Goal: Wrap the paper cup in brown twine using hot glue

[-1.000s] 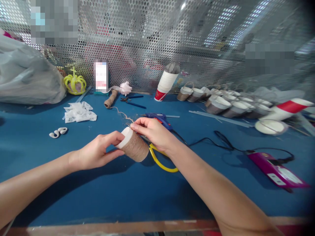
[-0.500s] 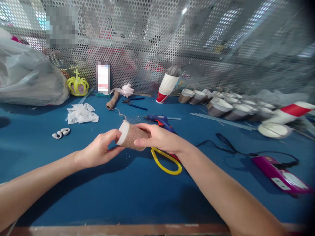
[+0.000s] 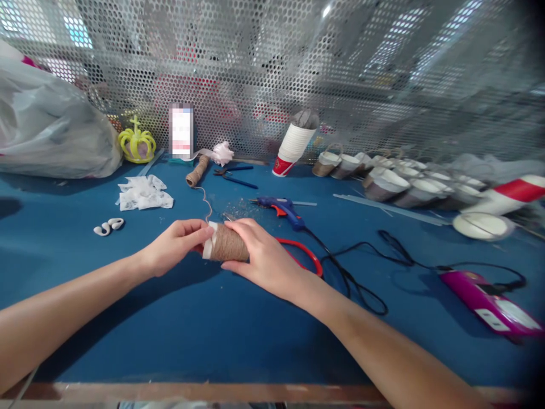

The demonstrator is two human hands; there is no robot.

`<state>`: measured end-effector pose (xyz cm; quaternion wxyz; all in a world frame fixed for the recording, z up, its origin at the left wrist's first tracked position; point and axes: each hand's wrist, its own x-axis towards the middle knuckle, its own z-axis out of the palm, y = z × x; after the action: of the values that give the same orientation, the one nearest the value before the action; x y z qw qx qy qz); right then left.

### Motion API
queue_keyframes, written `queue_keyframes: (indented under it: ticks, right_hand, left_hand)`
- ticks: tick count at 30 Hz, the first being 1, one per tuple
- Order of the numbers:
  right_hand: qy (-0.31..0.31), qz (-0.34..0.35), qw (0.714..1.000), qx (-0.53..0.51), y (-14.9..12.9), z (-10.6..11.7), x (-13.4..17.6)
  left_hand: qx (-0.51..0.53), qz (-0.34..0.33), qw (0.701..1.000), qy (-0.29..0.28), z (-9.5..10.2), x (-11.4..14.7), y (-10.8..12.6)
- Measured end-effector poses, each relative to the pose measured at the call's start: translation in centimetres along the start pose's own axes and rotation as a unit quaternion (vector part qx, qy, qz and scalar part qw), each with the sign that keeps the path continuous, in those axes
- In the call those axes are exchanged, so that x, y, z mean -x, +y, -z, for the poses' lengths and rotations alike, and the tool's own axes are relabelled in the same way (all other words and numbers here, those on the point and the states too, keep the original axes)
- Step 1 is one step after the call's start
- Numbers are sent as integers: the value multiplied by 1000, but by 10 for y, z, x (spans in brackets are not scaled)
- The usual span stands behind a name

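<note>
A paper cup wrapped in brown twine (image 3: 230,244) lies sideways between my hands, its white rim facing left. My right hand (image 3: 268,255) curls round the wrapped part, thumb below and fingers above. At the rim, my left hand (image 3: 183,244) pinches the cup's edge; some of its fingertips are hidden behind the cup. A loose strand runs from the cup back to a twine spool (image 3: 197,171). Just beyond my right hand lies a blue glue gun (image 3: 281,209). A red curved handle (image 3: 304,253) shows partly behind my right hand.
Pliers (image 3: 236,175), crumpled white material (image 3: 145,192) and a yellow crown-shaped piece (image 3: 137,141) lie further back. Stacked paper cups (image 3: 293,145) lean near the mesh. Several twine-wrapped cups (image 3: 385,184) stand at right, before a purple power strip (image 3: 489,301) with a black cord.
The cup has tilted to nearly level, and my right hand has shifted lower over it. A yellow handle loop near my right hand is now out of sight, with a red one showing.
</note>
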<state>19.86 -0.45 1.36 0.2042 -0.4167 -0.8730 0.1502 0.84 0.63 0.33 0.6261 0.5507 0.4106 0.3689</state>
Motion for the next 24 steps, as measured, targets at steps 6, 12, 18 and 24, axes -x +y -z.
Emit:
queue_keyframes:
  ticks: [6,12,18,24]
  right_hand:
    - [101,-22,994,-23,24,19,-9]
    - [68,-341,919,183,88,53,-23]
    - [-15,-373,912,168,118,45,-30]
    - [-14,-387,915,117,121,47,-28]
  left_hand:
    - [-157,-55,986,16,5,1,2]
    - [-278,-98,955,22,6,5,8]
    - [-342,-113,933,-1,3,8,9]
    - [-378,-138,916,6,3,7,11]
